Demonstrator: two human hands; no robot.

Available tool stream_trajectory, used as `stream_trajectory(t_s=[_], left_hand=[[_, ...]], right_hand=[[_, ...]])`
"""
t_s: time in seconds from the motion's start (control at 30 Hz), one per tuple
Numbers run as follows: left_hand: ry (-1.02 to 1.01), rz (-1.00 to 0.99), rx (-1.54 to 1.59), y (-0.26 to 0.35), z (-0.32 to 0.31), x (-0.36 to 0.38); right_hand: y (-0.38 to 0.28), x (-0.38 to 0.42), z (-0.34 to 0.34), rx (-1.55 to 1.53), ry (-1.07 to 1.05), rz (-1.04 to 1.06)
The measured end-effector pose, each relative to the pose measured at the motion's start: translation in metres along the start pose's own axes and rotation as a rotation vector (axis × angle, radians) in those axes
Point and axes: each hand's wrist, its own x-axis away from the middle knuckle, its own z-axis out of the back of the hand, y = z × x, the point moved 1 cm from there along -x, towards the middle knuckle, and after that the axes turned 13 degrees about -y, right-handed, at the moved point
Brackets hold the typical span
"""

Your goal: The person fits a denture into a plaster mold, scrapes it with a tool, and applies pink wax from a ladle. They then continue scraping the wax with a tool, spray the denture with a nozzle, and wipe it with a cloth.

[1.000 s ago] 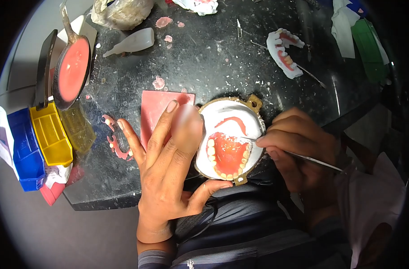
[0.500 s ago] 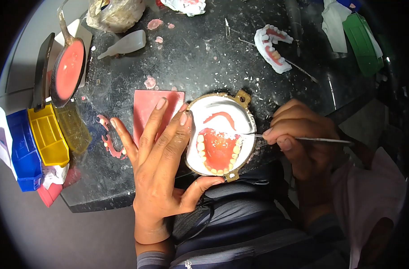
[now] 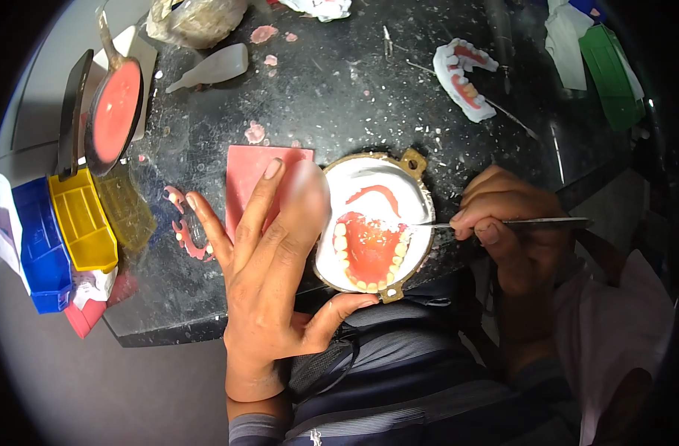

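A round brass dental flask filled with white plaster lies in front of me. Set in the plaster is a pink wax denture base edged with cream teeth; a curved pink strip sits above it. My left hand steadies the flask, thumb at its lower edge and fingers along its left side, the outer fingers spread. Beneath those fingers lies a pink wax sheet. My right hand pinches a thin metal wax carver, its tip at the right upper edge of the denture base among white crumbs.
Left of my hand are pink partial denture pieces, yellow and blue trays and a ladle of pink material. A plastic bottle, a plaster model with teeth and a green box are farther back.
The flask and tabletop things appear shifted slightly right in view. The carver stays at the denture base's upper right edge; both hands keep their holds.
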Motion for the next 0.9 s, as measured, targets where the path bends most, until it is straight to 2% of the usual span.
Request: stream_trajectory(t_s=[0.33, 0.53, 0.73, 0.8, 0.87, 0.9], left_hand=[[0.027, -0.047, 0.064, -0.003, -0.002, -0.001], [0.036, -0.038, 0.079, -0.003, -0.004, -0.002], [-0.012, -0.103, -0.057, -0.001, -0.004, -0.003], [0.120, 0.025, 0.141, -0.003, -0.011, -0.001], [0.099, 0.022, 0.108, -0.006, -0.011, 0.002], [0.079, -0.042, 0.027, -0.007, -0.008, 0.001]], right_hand=[[-0.003, 0.000, -0.002, 0.012, 0.017, -0.046], [0.001, 0.003, -0.004, 0.011, 0.055, 0.002], [0.004, 0.006, -0.001, -0.016, 0.084, 0.048], [0.006, 0.007, -0.001, -0.007, 0.100, 0.060], [0.006, 0.008, -0.001, -0.015, 0.111, 0.063], [0.006, 0.008, -0.002, -0.019, 0.121, 0.066]])
